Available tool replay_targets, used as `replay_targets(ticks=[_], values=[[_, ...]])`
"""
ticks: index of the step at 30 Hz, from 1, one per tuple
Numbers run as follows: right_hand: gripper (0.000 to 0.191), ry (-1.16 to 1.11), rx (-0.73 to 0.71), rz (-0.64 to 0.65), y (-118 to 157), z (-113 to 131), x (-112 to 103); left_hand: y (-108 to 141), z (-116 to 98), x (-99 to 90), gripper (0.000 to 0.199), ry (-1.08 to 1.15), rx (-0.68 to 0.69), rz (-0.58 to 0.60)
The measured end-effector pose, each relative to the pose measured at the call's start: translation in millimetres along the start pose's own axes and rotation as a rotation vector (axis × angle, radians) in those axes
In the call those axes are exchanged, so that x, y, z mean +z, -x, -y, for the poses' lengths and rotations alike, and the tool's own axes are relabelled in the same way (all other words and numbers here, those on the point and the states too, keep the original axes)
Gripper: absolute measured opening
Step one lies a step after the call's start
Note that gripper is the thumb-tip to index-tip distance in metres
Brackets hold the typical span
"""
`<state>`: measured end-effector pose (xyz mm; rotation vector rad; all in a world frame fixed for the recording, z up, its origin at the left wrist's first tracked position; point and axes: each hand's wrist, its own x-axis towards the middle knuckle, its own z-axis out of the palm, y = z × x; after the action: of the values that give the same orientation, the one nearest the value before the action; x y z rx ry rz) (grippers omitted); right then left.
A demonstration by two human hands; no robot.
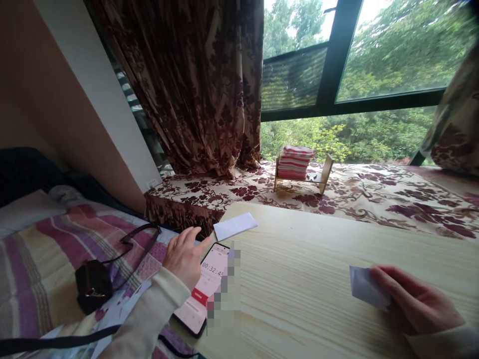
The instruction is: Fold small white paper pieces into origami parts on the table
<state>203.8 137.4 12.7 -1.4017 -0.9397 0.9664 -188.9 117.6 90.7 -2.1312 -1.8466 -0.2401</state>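
Head view: white paper strip (235,226) at frame center-left, long axis tilting up to the right, sits just beyond the loosely spread left hand (182,258), the nearer one, beside the phone (213,274); right hand (422,299), lower right, pinches a folded paper (365,286).

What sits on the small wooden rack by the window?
The rack holds a red-and-white stack, apparently folded cloth, with small items beside it. Whatever lies beneath the stack is covered.
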Motion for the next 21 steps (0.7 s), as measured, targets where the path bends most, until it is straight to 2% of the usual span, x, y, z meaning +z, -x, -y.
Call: replay_targets(ticks=[4, 7, 12, 14, 16, 18, 21], values=[[0.031, 0.018, 0.053, -0.026, 0.1, -0.6, 0.0, -7.5, -0.1, 18.8, 0.050, -0.017, 0.055, 0.034], [0.032, -0.026, 0.158, -0.043, -5.3, -6.3, -3.6, -11.4, 0.9, 27.9, 0.049, -0.020, 0.077, 0.040], [0.031, -0.066, 0.243, 0.041, -21.1, -18.3, -17.1, -13.7, 5.2, 39.9, 0.048, -0.009, 0.085, 0.041], [0.032, -0.069, 0.282, 0.050, -22.7, -18.9, -18.7, -11.2, 6.6, 40.3, 0.046, 0.009, 0.087, 0.020], [0.036, -0.082, 0.317, -0.009, -19.5, -16.6, -15.8, -6.1, 8.4, 36.7, 0.041, 0.031, 0.109, -0.005], [0.041, -0.066, 0.295, -0.093, -13.7, -12.8, -10.5, 1.2, 11.0, 29.7, 0.037, 0.047, 0.137, -0.025], [0.045, -0.037, 0.318, -0.119, -7.9, -8.6, -5.1, 13.7, 16.6, 17.1, 0.037, 0.045, 0.155, -0.063]])
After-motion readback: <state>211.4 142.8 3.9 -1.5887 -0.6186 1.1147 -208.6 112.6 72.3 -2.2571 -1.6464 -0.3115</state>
